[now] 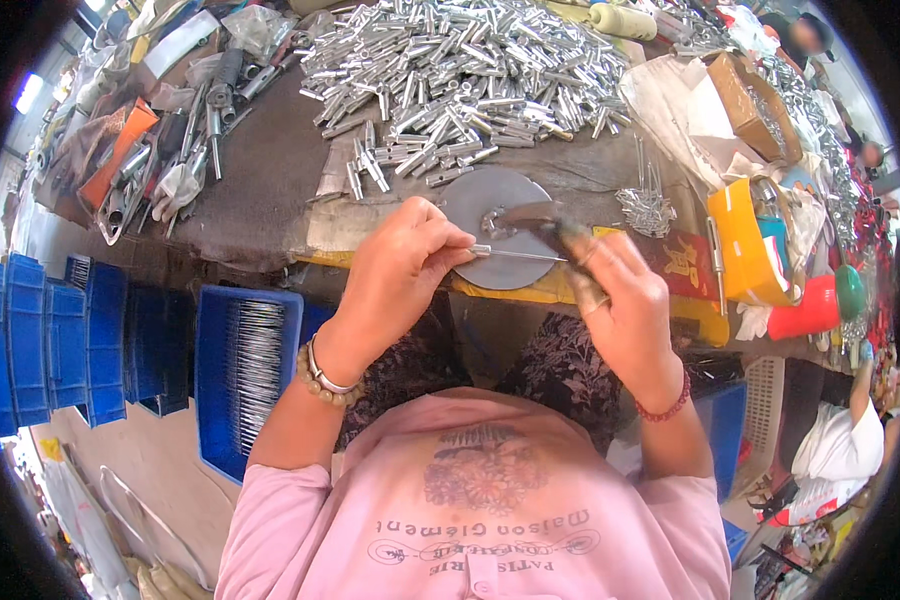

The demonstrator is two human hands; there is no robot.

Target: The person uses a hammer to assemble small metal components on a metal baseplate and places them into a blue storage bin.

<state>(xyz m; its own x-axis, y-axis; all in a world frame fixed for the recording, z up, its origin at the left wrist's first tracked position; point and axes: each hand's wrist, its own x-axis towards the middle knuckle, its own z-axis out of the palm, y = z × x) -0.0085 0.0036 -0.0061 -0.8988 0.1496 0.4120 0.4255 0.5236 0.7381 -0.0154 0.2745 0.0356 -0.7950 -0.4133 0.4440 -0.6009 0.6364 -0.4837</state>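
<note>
Left hand [395, 262] pinched shut on a thin metal pin [515, 254], gripping its left end – pin runs level to the right, across the lower part of the disc [495, 235]. Right hand [620, 295] closed around the pin's right end, fingertips taped; whether it also holds a second small part there, can't tell. Both hands sit just past the near bench edge [370, 262], over the lap.

Disc lies flat at the near edge, partly overhanging it, with a dark clamp piece [525, 215] on its centre. Behind it, a big heap of short metal tubes [460, 75] fills the middle of the bench; a few strays come down to just beside the disc's left rim. Small bundle of pins [648, 208] right of the disc, near but apart.

Right side is tight – yellow box [745, 245] and red cup [805, 310] crowd the edge near the right hand. Left side has more room: bare dark bench top between the disc and the tool clutter [170, 140] at far left. Below the edge on the left, blue crate [245, 365] holds rods, close under the left forearm.
</note>
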